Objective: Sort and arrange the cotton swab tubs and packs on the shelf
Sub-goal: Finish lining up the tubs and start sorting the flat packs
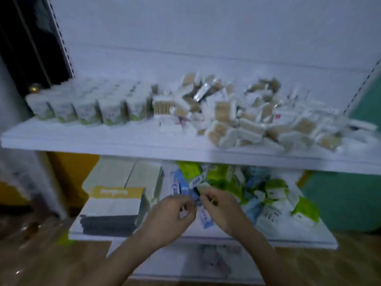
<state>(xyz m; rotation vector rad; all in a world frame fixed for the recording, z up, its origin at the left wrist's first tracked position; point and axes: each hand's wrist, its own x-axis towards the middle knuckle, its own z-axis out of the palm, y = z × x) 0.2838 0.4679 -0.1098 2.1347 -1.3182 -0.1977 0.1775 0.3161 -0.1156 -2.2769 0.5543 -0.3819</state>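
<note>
On the upper shelf (103,139), a row of tubs (88,109) is seen at the left end, standing upright and side by side, so that part of the sorting is judged done. Further right on the same shelf, a loose heap of swab packs (247,122) is spread out; the packs lie flat or tilted, their long axes pointing every way, though blur hides the finer detail.

Below the upper shelf, near its middle, both hands are held over the lower shelf (206,236). The left hand (175,213) is curled, and the right hand (218,207) is curled too; a small blue and white pack (195,198) is pinched between them. Whether it is a swab pack cannot be told. Its long axis is judged to run roughly away from the person, slanting slightly left.

The step in hand is judged to be the picking of one pack from the lower clutter. Next, a lift to the upper shelf is called for, with the pack laid square beside its like, right of the tubs, and the heap is yet to be straightened.
</note>
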